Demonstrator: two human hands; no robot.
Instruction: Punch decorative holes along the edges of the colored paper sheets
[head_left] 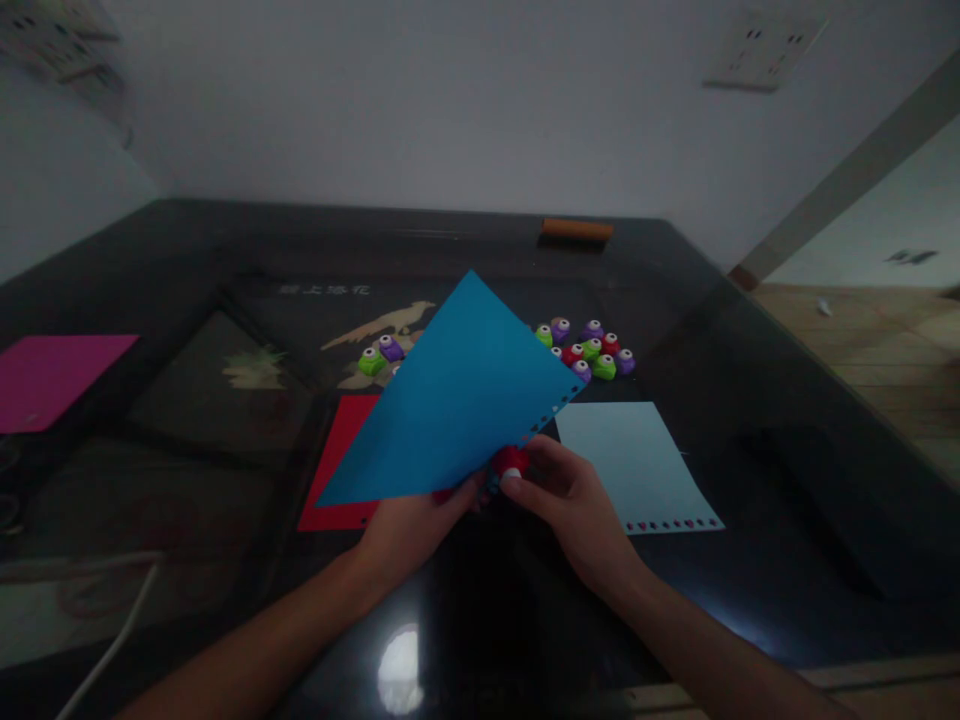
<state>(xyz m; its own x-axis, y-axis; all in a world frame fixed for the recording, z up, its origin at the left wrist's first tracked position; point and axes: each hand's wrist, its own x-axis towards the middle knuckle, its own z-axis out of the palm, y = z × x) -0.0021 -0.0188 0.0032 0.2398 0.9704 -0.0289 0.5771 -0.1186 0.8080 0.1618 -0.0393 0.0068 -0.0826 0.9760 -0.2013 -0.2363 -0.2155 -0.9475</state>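
A blue sheet of paper (461,385) is held up at a tilt, with a row of small cut-out shapes along its right edge. My left hand (416,525) grips its lower part, some fingers hidden behind the sheet. A small red craft punch (511,460) with a white button is at the paper's lower right edge. My right hand (574,500) is closed on this punch, thumb at the button. Partly under the blue sheet lies a red sheet (337,450). To the right is a pale blue sheet (637,460) with shapes cut along its near edge.
Several green, purple and red punches (592,350) stand grouped beyond the sheets, with a green one (370,362) farther left. A magenta sheet (67,375) lies at the left. Near the back edge of the dark glossy table (465,235) rests a brown cylinder (577,230).
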